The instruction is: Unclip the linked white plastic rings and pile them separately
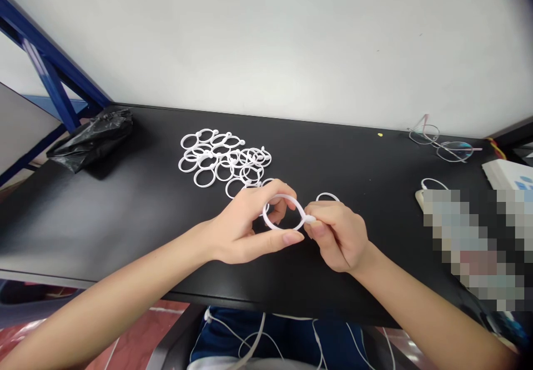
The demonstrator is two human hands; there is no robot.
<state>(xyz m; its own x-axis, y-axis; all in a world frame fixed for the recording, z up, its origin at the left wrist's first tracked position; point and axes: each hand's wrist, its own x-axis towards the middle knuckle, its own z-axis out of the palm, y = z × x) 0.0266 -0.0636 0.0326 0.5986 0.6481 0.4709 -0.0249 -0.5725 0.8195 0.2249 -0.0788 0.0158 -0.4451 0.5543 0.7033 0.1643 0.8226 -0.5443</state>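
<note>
Above the front part of the black table (137, 214), a white plastic ring (265, 214) with a small knob, much like a curtain ring, is held in both hands. My left hand (241, 223) curves around the ring, its fingers on the far side and its thumb along the near edge. My right hand (343, 234) is closed in a pinch on the knob at the ring's right side. Behind the left hand lies a loose pile of several similar white rings (204, 186). Another white ring (327, 194) shows partly behind my right hand.
A crumpled black plastic bag (94, 140) lies at the left end, by a blue metal frame (54, 81). Eyeglasses (453, 152) rest at the back right. A blurred-out phone-like object (420, 201) and a white box (503, 176) are on the right. White cables (318, 339) hang below the table edge.
</note>
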